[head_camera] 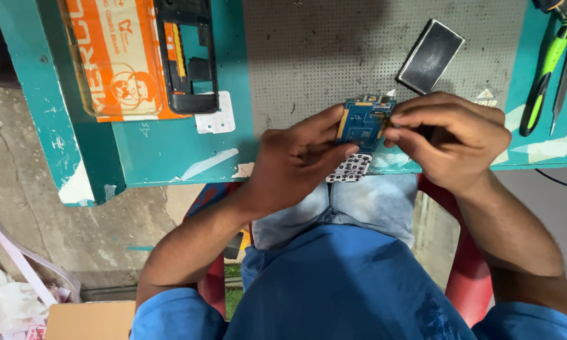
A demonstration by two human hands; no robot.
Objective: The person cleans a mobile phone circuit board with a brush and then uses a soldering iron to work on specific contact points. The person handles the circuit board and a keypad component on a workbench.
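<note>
Left hand [296, 160]: centre of the frame, fingers curled around the left edge and lower end of a blue circuit board [363, 123], thumb lying across its lower part; closed on the board.
Right hand [450, 135]: right of centre, fingertips pinched onto the right edge of the same board near its top; closed on it as well.
Circuit board: blue with yellow-gold patches, held upright between both hands just above the near edge of the table [170, 151], in the middle of the frame.
Keypad sheet [349, 168]: white with dark squares, just below the board, touching the left hand's fingertips and hanging over the table edge.
Table: teal, chipped paint, with a grey perforated mat [321, 50] across its upper middle.
Dark flat block [430, 55]: rectangular, glossy, lying tilted on the mat in the upper right, just above the right hand and apart from it.
Phone frame [186, 56]: black, open shell with inner parts showing, upper left of centre, resting partly on an orange printed box [117, 63].
White pad [215, 119]: small, just below the phone frame.
Tools: a green-handled screwdriver [544, 75] and metal tweezers [565, 79] at the far right edge, well apart from the hands.
Seat: red chair [472, 277] under the person, who wears blue.
Lower left: crumpled white plastic [3, 302] and a cardboard piece [88, 320] on the floor.
</note>
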